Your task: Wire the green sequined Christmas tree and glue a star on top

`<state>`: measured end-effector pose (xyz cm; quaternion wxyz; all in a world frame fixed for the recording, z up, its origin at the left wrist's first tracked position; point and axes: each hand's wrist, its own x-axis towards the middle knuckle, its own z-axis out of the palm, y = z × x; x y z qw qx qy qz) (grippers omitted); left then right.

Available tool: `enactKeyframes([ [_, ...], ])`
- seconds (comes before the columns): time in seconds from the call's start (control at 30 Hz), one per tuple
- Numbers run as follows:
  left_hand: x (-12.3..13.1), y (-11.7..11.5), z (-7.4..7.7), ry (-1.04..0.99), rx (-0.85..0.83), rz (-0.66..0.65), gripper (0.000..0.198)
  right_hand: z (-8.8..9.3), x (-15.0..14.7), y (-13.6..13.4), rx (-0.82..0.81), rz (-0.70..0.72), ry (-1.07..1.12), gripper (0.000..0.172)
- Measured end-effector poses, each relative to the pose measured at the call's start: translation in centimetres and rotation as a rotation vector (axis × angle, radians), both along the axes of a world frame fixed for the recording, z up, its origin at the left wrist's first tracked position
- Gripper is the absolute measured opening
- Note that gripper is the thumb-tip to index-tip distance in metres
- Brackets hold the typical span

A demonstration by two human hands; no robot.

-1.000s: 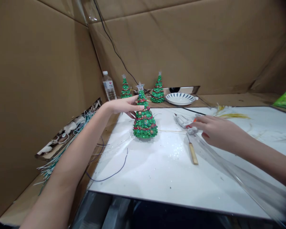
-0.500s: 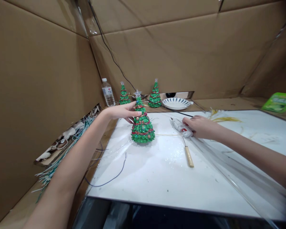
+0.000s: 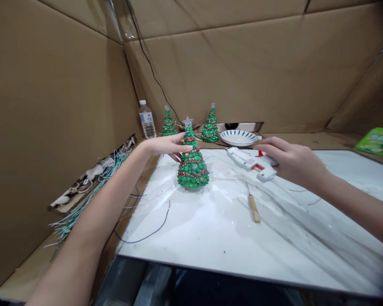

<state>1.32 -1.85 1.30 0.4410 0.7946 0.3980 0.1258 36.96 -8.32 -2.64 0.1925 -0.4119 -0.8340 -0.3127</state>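
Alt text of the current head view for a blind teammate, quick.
Left hand holds a decorated Christmas tree upright on a white table; right hand holds a glue gun. An awl lies nearby, with two more trees, a plate and a bottle behind.

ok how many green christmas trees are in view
3: a front tree held by the left hand, a rear-left tree beside the water bottle, and a rear-right tree beside the striped plate. No others show.

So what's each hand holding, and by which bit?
The left hand holds the front tree by its upper part; the right hand holds the glue gun by its handle.
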Motion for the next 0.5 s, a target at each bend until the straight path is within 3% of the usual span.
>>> enactKeyframes([
  [0.3,0.0,0.0,-0.2,-0.019,-0.002,0.013,0.065,-0.4,-1.8,-2.5,-0.323,0.333,0.278,0.024],
  [0.5,0.1,-0.1,-0.1,-0.011,0.025,-0.006,0.071,-1.5,-3.5,-4.1,-0.369,0.359,0.307,0.025],
])
